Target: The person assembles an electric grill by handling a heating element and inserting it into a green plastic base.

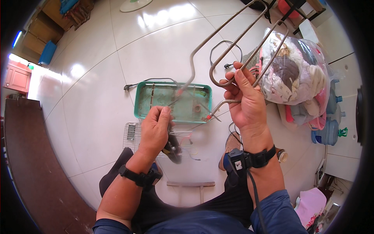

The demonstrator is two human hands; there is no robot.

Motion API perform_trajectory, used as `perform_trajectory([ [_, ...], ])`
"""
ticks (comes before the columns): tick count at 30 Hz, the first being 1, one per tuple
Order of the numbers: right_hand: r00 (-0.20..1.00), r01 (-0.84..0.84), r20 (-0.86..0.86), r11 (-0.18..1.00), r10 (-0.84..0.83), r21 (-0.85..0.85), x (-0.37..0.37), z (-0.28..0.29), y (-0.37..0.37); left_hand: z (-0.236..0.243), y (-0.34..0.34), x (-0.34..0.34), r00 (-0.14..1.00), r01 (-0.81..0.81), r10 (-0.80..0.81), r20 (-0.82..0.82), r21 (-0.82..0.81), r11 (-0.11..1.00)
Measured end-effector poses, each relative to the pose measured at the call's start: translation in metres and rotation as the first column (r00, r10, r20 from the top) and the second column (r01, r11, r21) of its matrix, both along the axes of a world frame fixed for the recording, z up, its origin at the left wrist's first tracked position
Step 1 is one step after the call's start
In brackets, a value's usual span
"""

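My right hand (249,95) is closed around a bent metal tube heating element (220,76), lifted with its long loops reaching up and to the right. Its two ends, with reddish fittings, hang over a shallow green metal tray (136,102) on the floor. My left hand (155,126) is closed on a dark tool (171,150), blurred, whose kind I cannot make out. This hand sits by the tray's near left part, close to one end of the element. Rust stains and a dark crossbar show inside the tray.
A wire grille (127,142) and thin coloured wires (191,146) lie near my feet. Power cords with plugs (127,87) rest beside and beyond the tray. At right are a clear bag of clothes (300,74) and water jugs (326,132); a brown bench (35,163) stands left.
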State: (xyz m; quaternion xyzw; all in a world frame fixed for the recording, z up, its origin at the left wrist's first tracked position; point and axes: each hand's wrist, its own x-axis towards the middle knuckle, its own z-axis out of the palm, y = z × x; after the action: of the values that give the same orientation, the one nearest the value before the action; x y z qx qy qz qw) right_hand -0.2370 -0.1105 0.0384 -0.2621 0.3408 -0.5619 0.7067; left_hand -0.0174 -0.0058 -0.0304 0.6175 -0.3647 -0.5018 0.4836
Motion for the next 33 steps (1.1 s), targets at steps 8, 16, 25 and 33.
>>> perform_trajectory([
  [8,1.000,-0.019,-0.003,1.000,0.019,0.017,0.000,-0.004,0.000,-0.005,0.002,0.002,0.998,0.043,-0.042,0.038,-0.007,0.999],
  [16,0.999,-0.021,-0.044,1.000,0.022,0.020,0.000,0.001,0.004,-0.028,0.013,-0.012,0.990,0.103,-0.108,0.090,0.060,0.993],
  [25,0.981,0.005,-0.195,1.000,-0.009,-0.022,-0.011,0.005,0.004,-0.056,0.023,-0.025,0.910,0.226,-0.281,0.305,0.202,0.953],
  [33,0.927,0.065,-0.370,0.998,-0.068,-0.019,-0.026,0.012,0.005,-0.101,0.022,-0.052,0.632,0.493,-0.577,0.517,0.306,0.815],
])
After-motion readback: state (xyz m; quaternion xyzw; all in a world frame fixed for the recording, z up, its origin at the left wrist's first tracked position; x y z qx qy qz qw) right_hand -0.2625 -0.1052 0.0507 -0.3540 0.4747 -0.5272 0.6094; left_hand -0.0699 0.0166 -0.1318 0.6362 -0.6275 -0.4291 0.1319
